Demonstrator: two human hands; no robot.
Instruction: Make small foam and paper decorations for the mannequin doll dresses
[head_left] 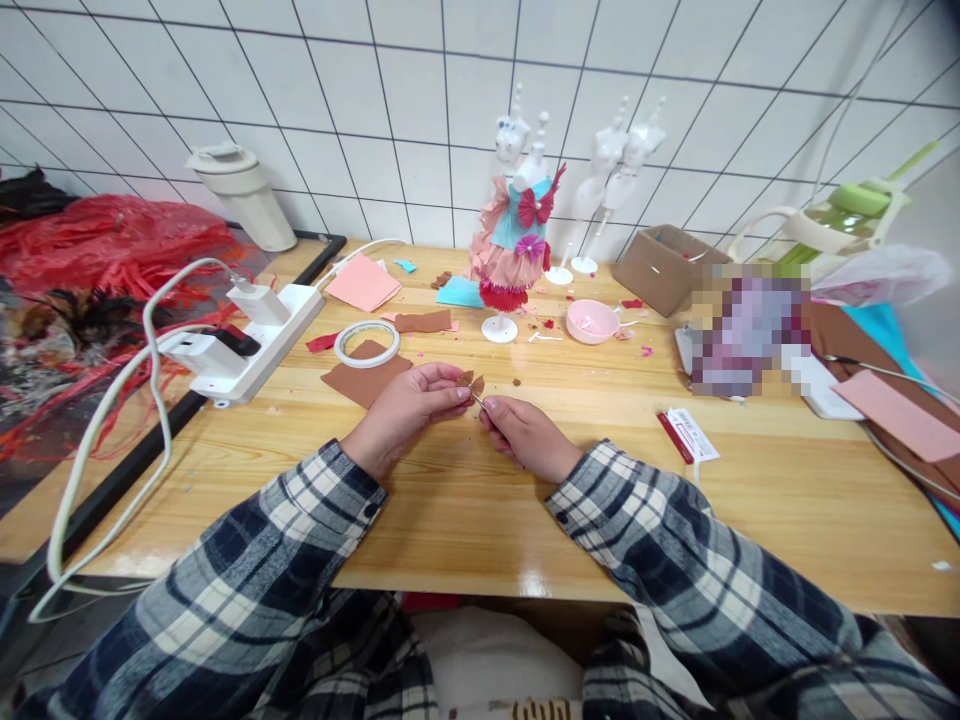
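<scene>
Above the wooden table, my left hand (pixel 424 402) pinches a small folded brown paper piece (pixel 471 380) between thumb and fingers. From the other side my right hand (pixel 529 432) is closed around a slim metal tool (pixel 478 399). Its tip touches or nearly touches the brown paper, while its handle is hidden in my fist, so its kind is unclear. Just behind my left hand lie a brown paper sheet (pixel 361 378) and a white tape roll (pixel 367 362). Farther back stands a miniature dress form (pixel 531 205) in a layered pink, blue and red paper dress.
A white power strip (pixel 274 340) with cables lies at left. A pink bowl (pixel 592 321), bare white dress forms (pixel 611 160) and a brown box (pixel 664 268) stand at the back. A red-and-white tag (pixel 688 436) lies at right. Paper scraps surround the dressed form.
</scene>
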